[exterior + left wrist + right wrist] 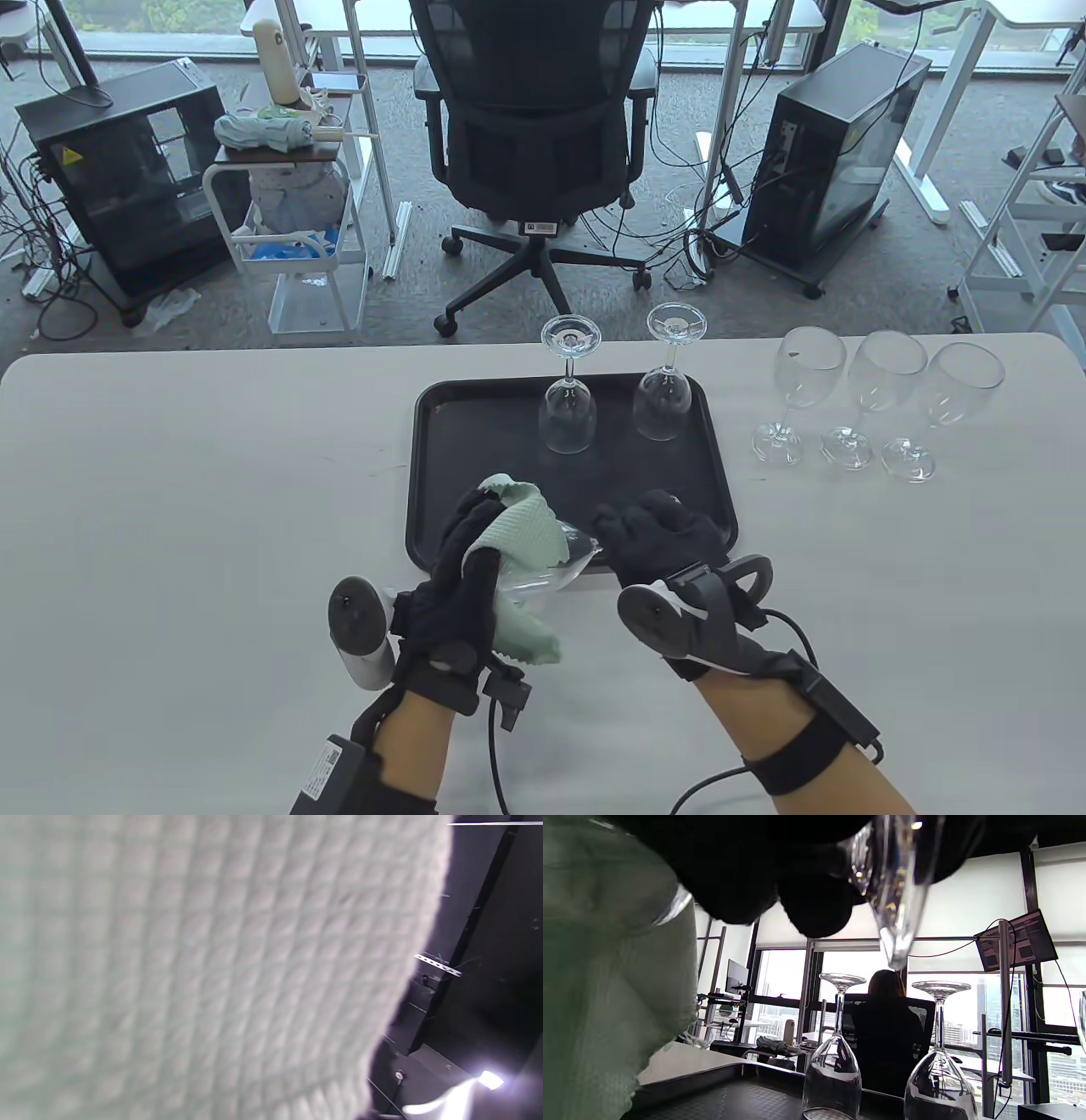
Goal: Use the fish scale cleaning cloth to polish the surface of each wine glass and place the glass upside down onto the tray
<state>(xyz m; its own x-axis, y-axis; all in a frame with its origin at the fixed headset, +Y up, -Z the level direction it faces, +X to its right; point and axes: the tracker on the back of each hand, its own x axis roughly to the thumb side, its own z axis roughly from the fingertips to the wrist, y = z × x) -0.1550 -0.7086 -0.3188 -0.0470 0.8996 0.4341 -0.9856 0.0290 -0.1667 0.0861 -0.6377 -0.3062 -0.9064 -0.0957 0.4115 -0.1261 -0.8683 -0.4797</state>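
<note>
Left hand [462, 560] fingers curled round pale green cloth [522, 531] wrapped on a wine glass [551, 573] over the black tray's [433, 475] near edge, right hand [657, 535] gripping its foot end, 2 inverted glasses [568, 407] on tray, 3 upright glasses [857, 399] right of it, no legible writing.

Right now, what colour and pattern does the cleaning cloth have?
Pale green cleaning cloth with a small scale-like grid texture, clearest in the left wrist view.

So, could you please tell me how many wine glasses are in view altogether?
6: two upside down on the tray, at and; three upright on the table at; one held in the hands.
</note>
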